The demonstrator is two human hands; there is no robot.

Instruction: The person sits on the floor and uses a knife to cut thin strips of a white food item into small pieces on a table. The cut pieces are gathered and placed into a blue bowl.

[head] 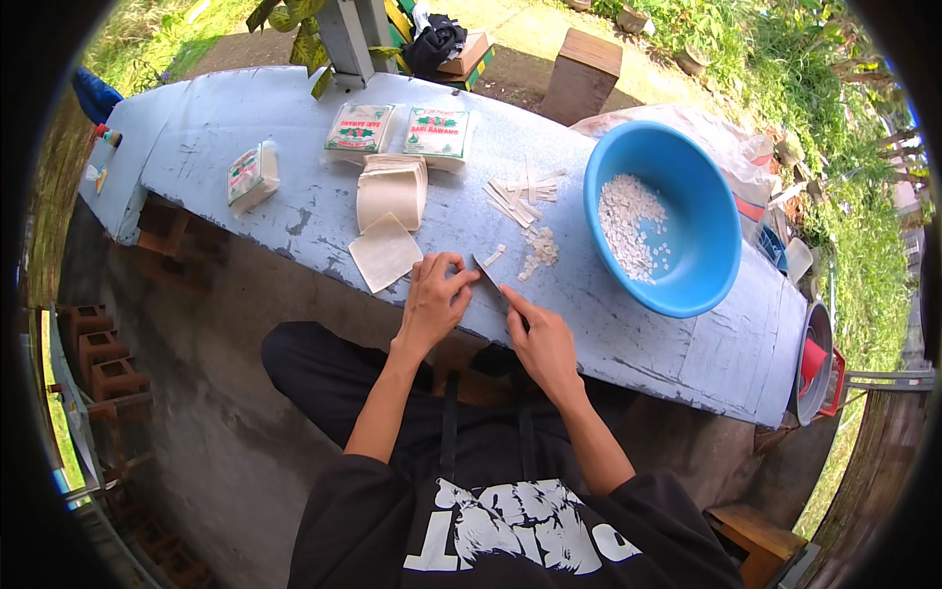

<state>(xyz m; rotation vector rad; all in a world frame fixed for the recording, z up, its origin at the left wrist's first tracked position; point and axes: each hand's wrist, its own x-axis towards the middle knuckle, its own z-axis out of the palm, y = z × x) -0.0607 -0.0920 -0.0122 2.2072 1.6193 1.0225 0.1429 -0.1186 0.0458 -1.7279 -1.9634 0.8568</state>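
My right hand [543,335] grips a knife [486,272] whose dark blade points up and left. Its edge meets the table close to the fingertips of my left hand [439,294], which press down on something small, mostly hidden under them. Past the blade tip lies a short row of cut pale pieces [494,255]. Further right is a heap of small squares [541,250], with a pile of pale strips [521,193] above it. Left of my hands a square pale sheet [386,252] rests against a leaning stack of such sheets [390,193].
A blue plastic basin [699,221] with many small white squares stands on the painted table [309,228]. Three plastic-wrapped packs stand left and behind: a left pack [252,177], a middle pack [360,129] and a right pack [437,136]. A metal post [352,44] rises at the far edge.
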